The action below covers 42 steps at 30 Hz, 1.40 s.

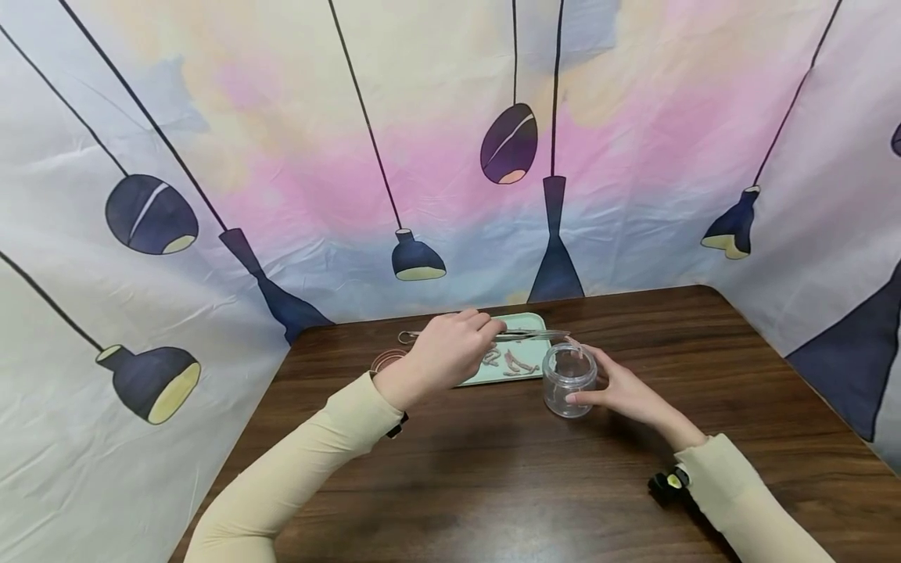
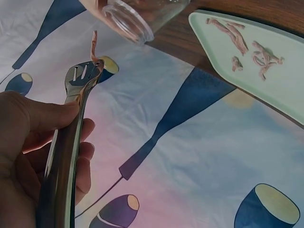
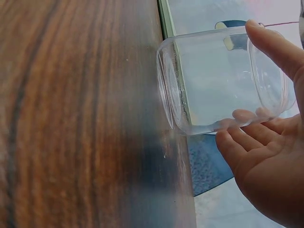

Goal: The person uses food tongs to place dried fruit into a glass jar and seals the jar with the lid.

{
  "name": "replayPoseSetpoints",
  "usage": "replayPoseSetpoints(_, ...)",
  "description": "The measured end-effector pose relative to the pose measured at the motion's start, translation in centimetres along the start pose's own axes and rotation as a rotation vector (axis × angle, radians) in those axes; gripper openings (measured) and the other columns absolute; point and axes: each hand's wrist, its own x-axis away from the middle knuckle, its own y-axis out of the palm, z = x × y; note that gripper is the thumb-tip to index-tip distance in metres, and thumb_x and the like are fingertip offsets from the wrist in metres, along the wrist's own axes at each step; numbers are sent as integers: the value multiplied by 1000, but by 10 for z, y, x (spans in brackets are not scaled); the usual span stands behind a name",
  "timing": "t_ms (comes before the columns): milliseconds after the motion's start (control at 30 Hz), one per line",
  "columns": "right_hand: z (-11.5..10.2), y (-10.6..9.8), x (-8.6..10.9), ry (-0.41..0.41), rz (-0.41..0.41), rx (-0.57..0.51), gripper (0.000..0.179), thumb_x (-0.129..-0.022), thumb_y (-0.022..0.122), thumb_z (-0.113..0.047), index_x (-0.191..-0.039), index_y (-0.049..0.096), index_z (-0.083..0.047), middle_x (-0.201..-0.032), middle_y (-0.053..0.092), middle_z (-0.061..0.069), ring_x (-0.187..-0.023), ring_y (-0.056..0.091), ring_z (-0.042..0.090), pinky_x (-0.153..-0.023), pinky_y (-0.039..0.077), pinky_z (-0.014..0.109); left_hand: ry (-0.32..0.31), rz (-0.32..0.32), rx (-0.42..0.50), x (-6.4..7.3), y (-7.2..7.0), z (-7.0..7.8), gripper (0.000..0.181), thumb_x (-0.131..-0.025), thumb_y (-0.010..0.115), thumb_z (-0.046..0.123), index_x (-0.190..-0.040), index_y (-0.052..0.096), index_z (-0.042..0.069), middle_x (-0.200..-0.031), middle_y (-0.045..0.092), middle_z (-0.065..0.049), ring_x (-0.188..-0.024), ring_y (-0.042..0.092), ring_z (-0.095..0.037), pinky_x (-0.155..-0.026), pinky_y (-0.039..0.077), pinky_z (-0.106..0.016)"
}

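A dark wooden table (image 1: 493, 469) carries a mint tray (image 1: 531, 322), a clear jar (image 1: 567, 379) (standing upright) and a round lid (image 1: 386, 360).

The tray (image 1: 524, 319) is positioned on the table (image 1: 493, 469), behind the jar (image 1: 568, 380). The lid (image 1: 385, 361) is located left of the tray.

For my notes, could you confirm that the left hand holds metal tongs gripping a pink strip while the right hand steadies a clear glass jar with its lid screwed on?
Not quite: the clear glass jar is open, with no lid on it, as the head view shows. The rest holds: the left hand holds metal tongs gripping a pink strip, and the right hand steadies the jar.
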Motion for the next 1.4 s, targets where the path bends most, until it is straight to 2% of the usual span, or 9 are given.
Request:
replayPoseSetpoints(200, 1, 1, 0, -5, -4, -9, 97, -83, 85, -34, -158, 28, -13, -147, 48, 22, -137, 44, 43, -103, 41, 58, 24, 8, -2, 1, 8, 2, 19, -92, 63, 2, -108, 72, 7, -93, 71, -4, -86, 67, -20, -64, 56, -33)
replayPoseSetpoints(467, 1, 0, 0, 14, -8, -7, 99, -83, 85, -34, -158, 25, -9, -146, 48, 26, -137, 44, 44, -101, 43, 58, 29, -10, 4, 0, 14, 7, 14, -95, 65, 6, -106, 73, 9, -90, 71, -3, -85, 66, -19, -64, 55, -31)
replayPoseSetpoints(700, -4, -2, 1, 13, -15, -13, 99, -84, 85, -31, -158, 24, -7, -146, 47, 27, -137, 44, 45, -99, 45, 58, 37, -6, -19, -1, 18, 9, 10, -95, 65, 9, -102, 73, 11, -87, 70, -1, -80, 66, -19, -59, 53, -32)
replayPoseSetpoints(867, -2, -2, 2, 7, -10, -4, 98, -84, 85, -31, -158, 25, -6, -146, 48, 26, -137, 43, 45, -101, 44, 59, 28, -27, -16, -1, 19, 9, 10, -95, 65, 10, -102, 72, 12, -88, 70, 0, -81, 66, -18, -57, 53, -32)
replayPoseSetpoints(1133, 2, 0, -1, 19, 1, 5, 98, -82, 85, -36, -157, 27, -10, -146, 49, 24, -137, 44, 44, -102, 42, 59, 13, -54, 7, -1, 18, 9, 13, -95, 65, 10, -105, 72, 11, -92, 71, -1, -87, 67, -19, -59, 54, -33)
replayPoseSetpoints(1400, 3, 1, -1, 23, -1, 8, 101, -82, 85, -36, -158, 25, -8, -147, 47, 25, -137, 44, 45, -101, 43, 59, -6, -97, 62, -2, 17, 8, 24, -94, 65, 13, -117, 71, 10, -100, 71, -3, -95, 66, -20, -69, 56, -34)
